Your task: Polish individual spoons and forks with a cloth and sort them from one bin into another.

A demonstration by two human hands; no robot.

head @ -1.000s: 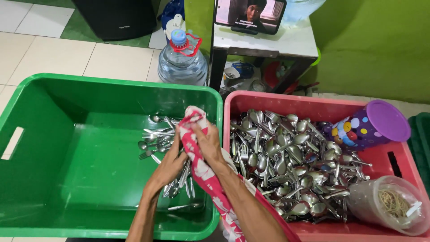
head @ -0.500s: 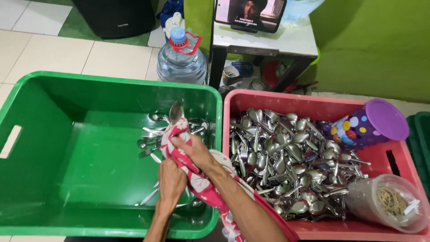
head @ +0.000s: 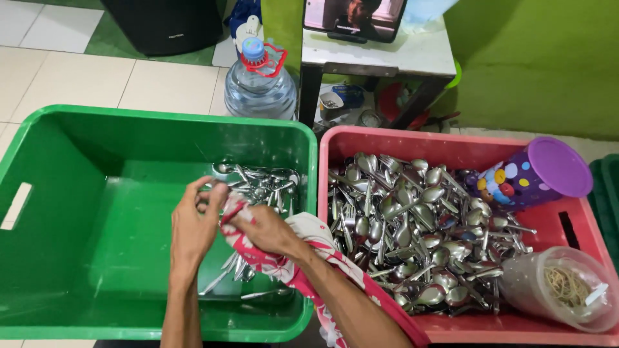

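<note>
- Over the green bin, both hands meet at a red-and-white patterned cloth.
- Left hand: fingers pinched shut on the cloth's upper end.
- Right hand: fingers closed around the cloth, which drapes along the forearm.
- Pile of washed spoons lies in the green bin just beyond the hands.
- Red bin alongside holds heaped spoons, a purple cup, a clear tub.
</note>
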